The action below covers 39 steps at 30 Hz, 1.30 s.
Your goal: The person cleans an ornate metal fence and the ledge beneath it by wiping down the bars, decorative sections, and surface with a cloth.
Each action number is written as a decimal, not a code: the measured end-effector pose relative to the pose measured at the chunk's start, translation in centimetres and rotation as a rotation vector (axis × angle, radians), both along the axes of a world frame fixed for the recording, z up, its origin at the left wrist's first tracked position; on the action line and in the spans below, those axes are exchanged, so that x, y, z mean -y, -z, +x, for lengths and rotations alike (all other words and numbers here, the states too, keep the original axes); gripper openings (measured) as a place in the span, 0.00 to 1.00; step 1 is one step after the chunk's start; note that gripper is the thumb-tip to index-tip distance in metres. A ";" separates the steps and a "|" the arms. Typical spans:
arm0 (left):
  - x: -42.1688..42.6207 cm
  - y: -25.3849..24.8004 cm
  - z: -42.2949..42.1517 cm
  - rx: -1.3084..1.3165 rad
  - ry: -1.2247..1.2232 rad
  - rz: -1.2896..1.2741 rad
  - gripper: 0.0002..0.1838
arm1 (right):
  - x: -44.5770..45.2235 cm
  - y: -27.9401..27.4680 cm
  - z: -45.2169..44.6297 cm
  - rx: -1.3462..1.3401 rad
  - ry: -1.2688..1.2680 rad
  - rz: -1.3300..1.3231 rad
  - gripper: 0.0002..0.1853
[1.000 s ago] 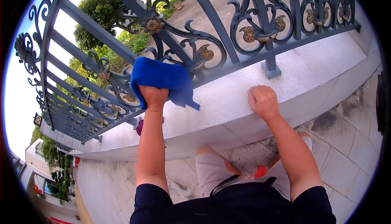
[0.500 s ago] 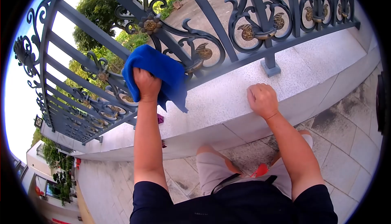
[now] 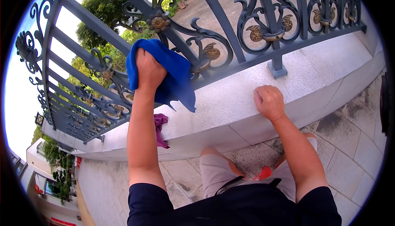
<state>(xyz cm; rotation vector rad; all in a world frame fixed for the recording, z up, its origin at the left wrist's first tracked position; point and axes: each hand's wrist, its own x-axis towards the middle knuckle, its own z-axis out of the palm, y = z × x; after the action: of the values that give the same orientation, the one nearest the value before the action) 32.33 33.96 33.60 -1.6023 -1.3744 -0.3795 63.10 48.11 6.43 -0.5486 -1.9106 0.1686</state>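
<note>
My left hand (image 3: 149, 70) is closed around a blue cloth (image 3: 166, 63), pressing it against a slanted bar of the dark grey metal fence (image 3: 220, 18). The cloth drapes to the right of the hand, and its lower corner hangs over the pale stone ledge (image 3: 224, 98). My right hand (image 3: 270, 101) rests on the front part of that ledge with its fingers curled in, and nothing shows in it. Beside my left forearm, a purple cloth (image 3: 161, 128) lies over the ledge's front edge, partly hidden by the arm.
Scrollwork with bronze-coloured ornaments (image 3: 256, 33) fills the fence panels. A fence foot (image 3: 277, 71) stands on the ledge behind my right hand. Paving slabs (image 3: 329, 131) lie below, and a red object (image 3: 264, 172) shows between my legs. Trees (image 3: 103, 14) grow beyond the fence.
My left hand and the blue cloth have shifted slightly up along the bar, and the forearm has swung left. More of the purple cloth shows. My right hand stays on the ledge.
</note>
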 end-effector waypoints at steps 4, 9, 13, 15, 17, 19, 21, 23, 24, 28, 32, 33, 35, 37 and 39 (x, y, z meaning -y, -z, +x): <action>-0.4 0.3 -0.5 0.060 0.034 0.050 0.12 | -0.1 0.2 0.0 0.007 0.001 -0.010 0.05; -0.4 0.3 -0.8 0.104 0.104 0.081 0.11 | -0.1 0.3 -0.1 -0.001 0.000 -0.001 0.05; -0.5 0.8 -1.9 0.141 0.089 0.107 0.11 | -0.1 0.3 -0.1 0.011 0.010 -0.006 0.05; -0.3 1.1 -1.4 0.190 0.074 0.128 0.12 | 0.0 0.2 -0.1 -0.006 0.008 -0.008 0.05; 0.1 1.0 -0.7 0.205 0.059 0.112 0.12 | 0.0 0.2 0.0 -0.012 0.006 -0.009 0.05; 0.3 0.6 -0.4 0.187 0.044 0.060 0.13 | 0.0 0.2 0.1 -0.006 0.006 -0.012 0.05; 0.3 0.2 -0.3 0.125 0.003 0.012 0.13 | -0.1 0.4 0.0 -0.005 0.005 -0.012 0.05; 0.2 0.0 -0.4 0.097 -0.021 0.000 0.12 | 0.0 0.3 0.0 -0.005 0.006 -0.011 0.04; 0.1 0.0 -0.4 0.103 -0.024 0.010 0.12 | 0.1 0.2 0.0 -0.002 0.008 -0.012 0.04; -0.1 0.4 -0.5 0.159 0.078 0.047 0.12 | 0.0 0.1 0.1 -0.021 -0.003 -0.010 0.04; -0.4 0.5 -1.0 0.202 0.082 0.082 0.12 | 0.1 0.1 0.0 -0.016 0.018 -0.005 0.04; -0.3 0.4 -0.9 0.205 0.096 0.080 0.11 | 0.2 0.2 -0.1 -0.017 0.019 -0.008 0.04; -0.4 0.1 -0.5 0.190 0.099 0.068 0.11 | -0.1 0.1 0.0 -0.020 0.021 -0.003 0.04; -0.1 0.0 -0.4 0.162 0.070 0.033 0.11 | 0.0 0.2 0.0 -0.015 0.016 -0.007 0.05; -0.2 0.0 0.0 0.105 0.037 0.030 0.11 | 0.0 0.3 0.0 -0.019 0.011 -0.004 0.05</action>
<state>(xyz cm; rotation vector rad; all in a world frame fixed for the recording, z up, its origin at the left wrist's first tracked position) 32.29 34.20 33.63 -1.6041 -1.4124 -0.5101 63.05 48.10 6.14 -0.5581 -1.8889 0.1698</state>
